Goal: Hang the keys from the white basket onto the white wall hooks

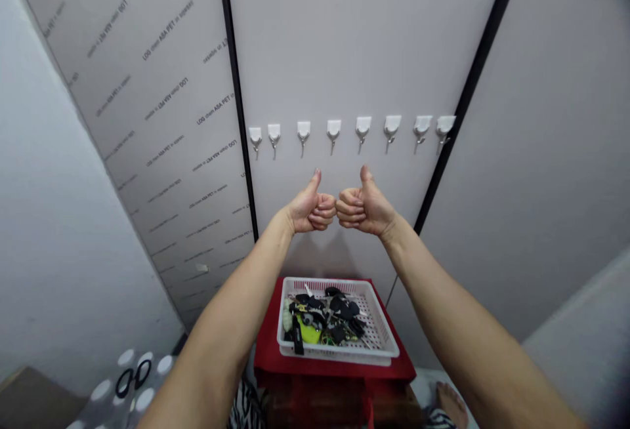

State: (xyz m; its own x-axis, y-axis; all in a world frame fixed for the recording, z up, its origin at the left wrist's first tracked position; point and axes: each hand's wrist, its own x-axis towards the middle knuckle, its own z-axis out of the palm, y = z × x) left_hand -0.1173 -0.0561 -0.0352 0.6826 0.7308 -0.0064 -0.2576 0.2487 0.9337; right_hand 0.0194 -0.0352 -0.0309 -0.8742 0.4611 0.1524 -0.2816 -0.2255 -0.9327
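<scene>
My two bare forearms come up closest, the left one (236, 314) from the lower left of the frame and the right one (457, 298) from the lower right. Behind them, a pale panel (369, 42) fills the upper centre, edged by a dark strip on either side; a panel printed with rows of dark lettering (167, 107) stands at upper left, and a plain grey panel (531, 153) takes up the right side.

At bottom centre is a red cover (335, 368), and on it sits a white basket (339, 353). In the lower left corner I see a cardboard box (37, 399) beside white-capped bottles (102, 389).

My left hand (311, 207) and right hand (368, 208) are mid-frame, fingers curled tight into fists, thumbs pointing up, knuckles facing each other; I can't tell whether they touch, or whether anything is tucked inside the curl. At lower right a bare foot (451, 404) shows, and black-handled scissors (132, 380) lie over the bottles.

Just above my thumbs, eight white-backed hooks (334, 128) run in a row across the centre; the rightmost overlaps the dark strip. Smallest are the black-headed keys (339, 304), jumbled in the basket below my hands, with a yellow-green item (309, 330) among them.
</scene>
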